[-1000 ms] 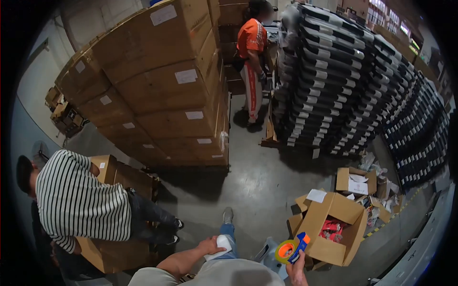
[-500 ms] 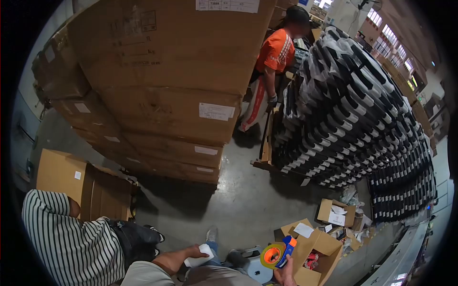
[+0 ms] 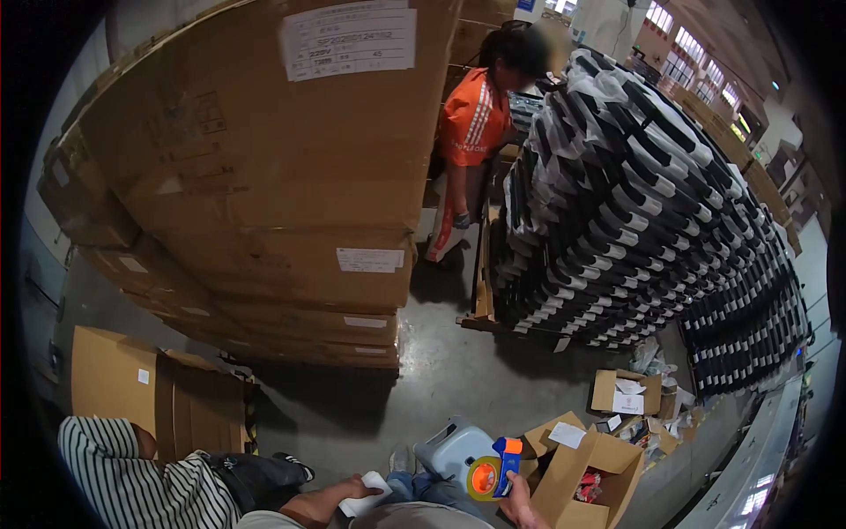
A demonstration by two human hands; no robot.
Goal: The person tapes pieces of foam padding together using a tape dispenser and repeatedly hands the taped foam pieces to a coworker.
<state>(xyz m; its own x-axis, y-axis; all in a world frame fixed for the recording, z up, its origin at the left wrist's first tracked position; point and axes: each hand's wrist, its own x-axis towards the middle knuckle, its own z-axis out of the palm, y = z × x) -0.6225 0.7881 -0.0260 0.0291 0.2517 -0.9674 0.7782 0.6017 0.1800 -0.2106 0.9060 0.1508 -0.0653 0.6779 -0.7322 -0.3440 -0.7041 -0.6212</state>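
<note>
- Left hand [image 3: 354, 488]: closed around a white item [image 3: 363, 495], held low in front of the body; exact nature of the item cannot be told.
- Right hand [image 3: 520, 501]: gripping the blue frame of a tape dispenser [image 3: 505, 467], its orange end up.
- Tape roll [image 3: 484, 477] on the dispenser: yellowish, orange core, on the side facing the left hand.
- Grey-blue plastic stool [image 3: 454, 448] on the floor [image 3: 352, 434], between the hands and partly behind the dispenser; a light shoe [image 3: 401, 459] just beside it.
- Open carton [image 3: 571, 472] just right of the dispenser, flaps out, red items [image 3: 589, 486] inside, white paper [image 3: 567, 435] on a flap.
- Beyond it, a smaller open box [image 3: 603, 391] with papers, loose packaging around it.
- Ahead and left: tall stack of brown cartons [image 3: 291, 176], white labels on their sides; one large label [image 3: 351, 40] reads "220V".
- Ahead and right: leaning stacks of black pieces [image 3: 608, 229] with pale wrapping.
- Person in an orange top [image 3: 471, 115] stands between the stacks.
- At lower left, person in a striped shirt [image 3: 145, 480], by another open carton [image 3: 115, 375].
</note>
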